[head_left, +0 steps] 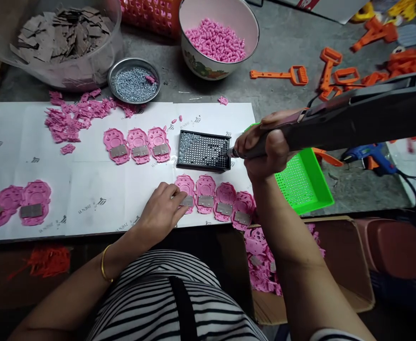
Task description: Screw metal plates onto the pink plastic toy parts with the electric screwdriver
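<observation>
Now, right hand (265, 163) grips dark power tool (339, 118) beside screw tray (208, 150); left hand (161, 206) touches pink casing (184, 182), grip unclear.

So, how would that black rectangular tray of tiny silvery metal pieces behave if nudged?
Being low and broad, the black rectangular tray would probably slide rather than tip. Its straight edges suggest stiffness. The silvery metal pieces crowding its left end might shift if jolted.

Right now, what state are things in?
Left hand: touching a pink piece
Pink piece: bearing a grey plate
Right hand: gripping the power tool
Power tool: pointed at black tray
Black tray: partly filled, silvery parts
Metal dish: holding silvery parts
Enamel bowl: partly filled, pink parts
Clear tub: open, grey plates inside
Cardboard box: open, pink pieces inside
</observation>
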`<act>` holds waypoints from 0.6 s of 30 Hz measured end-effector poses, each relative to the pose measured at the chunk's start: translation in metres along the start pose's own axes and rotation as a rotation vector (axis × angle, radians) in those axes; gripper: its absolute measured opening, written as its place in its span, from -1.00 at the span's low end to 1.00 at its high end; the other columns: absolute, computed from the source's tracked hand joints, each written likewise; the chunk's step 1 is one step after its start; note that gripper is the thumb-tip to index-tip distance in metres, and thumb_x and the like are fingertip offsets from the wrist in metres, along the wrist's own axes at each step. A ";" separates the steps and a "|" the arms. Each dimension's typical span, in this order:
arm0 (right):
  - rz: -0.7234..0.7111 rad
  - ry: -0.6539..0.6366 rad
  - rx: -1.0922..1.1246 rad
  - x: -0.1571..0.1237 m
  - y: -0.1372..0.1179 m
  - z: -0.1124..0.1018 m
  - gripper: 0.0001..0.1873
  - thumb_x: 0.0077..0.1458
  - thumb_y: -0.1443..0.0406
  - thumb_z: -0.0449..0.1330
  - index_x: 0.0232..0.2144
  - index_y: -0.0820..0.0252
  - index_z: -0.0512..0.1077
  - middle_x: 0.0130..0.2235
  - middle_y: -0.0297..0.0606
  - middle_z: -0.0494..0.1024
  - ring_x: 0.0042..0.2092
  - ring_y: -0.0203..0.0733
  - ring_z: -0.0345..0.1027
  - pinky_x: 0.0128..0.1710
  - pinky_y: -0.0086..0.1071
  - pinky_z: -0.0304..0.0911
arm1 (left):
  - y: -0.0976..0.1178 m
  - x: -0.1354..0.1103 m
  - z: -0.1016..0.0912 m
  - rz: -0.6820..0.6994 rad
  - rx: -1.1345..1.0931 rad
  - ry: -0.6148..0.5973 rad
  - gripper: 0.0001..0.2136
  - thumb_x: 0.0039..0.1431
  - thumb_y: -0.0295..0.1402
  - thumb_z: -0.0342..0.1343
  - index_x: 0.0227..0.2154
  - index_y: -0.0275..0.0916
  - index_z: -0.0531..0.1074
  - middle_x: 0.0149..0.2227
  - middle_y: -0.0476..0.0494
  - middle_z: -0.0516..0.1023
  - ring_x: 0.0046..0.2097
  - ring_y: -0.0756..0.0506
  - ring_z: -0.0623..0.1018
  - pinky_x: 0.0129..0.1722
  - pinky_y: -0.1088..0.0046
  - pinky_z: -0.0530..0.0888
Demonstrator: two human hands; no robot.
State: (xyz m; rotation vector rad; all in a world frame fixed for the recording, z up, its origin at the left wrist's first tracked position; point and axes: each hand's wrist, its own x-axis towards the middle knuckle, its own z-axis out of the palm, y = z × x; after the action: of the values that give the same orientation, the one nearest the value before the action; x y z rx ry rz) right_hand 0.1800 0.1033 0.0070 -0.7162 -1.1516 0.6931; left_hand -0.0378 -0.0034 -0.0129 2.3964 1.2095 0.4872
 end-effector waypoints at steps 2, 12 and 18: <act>-0.023 0.005 0.047 0.000 0.001 0.000 -0.79 0.06 0.07 0.27 -0.33 -0.01 0.37 -0.67 -0.50 0.18 -0.72 -0.36 -0.01 -0.78 -0.38 0.01 | 0.000 0.000 0.000 0.003 0.010 0.000 -0.82 0.15 -0.44 0.26 -0.19 -0.39 0.52 -0.25 -0.22 0.46 -0.21 -0.18 0.39 -0.24 0.26 0.48; -0.079 -0.039 0.066 0.001 0.010 0.003 -0.83 0.06 0.14 0.27 -0.38 0.08 0.41 -0.67 -0.51 0.21 -0.72 -0.39 0.07 -0.78 -0.48 0.11 | 0.000 -0.002 0.000 0.010 0.063 -0.009 -0.82 0.18 -0.41 0.24 -0.16 -0.36 0.52 -0.23 -0.21 0.47 -0.19 -0.16 0.39 -0.22 0.32 0.48; -0.118 -0.063 0.085 -0.001 -0.018 0.009 -0.84 0.06 0.13 0.31 -0.31 0.02 0.48 -0.63 -0.48 0.26 -0.69 -0.36 0.12 -0.74 -0.43 0.15 | 0.005 -0.002 0.001 -0.045 0.055 -0.049 -0.80 0.25 -0.37 0.18 -0.12 -0.37 0.51 -0.19 -0.21 0.47 -0.15 -0.16 0.37 -0.17 0.33 0.46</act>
State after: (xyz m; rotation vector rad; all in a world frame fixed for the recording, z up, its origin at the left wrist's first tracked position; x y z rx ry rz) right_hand 0.1727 0.0933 0.0232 -0.5530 -1.2050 0.6649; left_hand -0.0352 -0.0084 -0.0119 2.4065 1.2683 0.3829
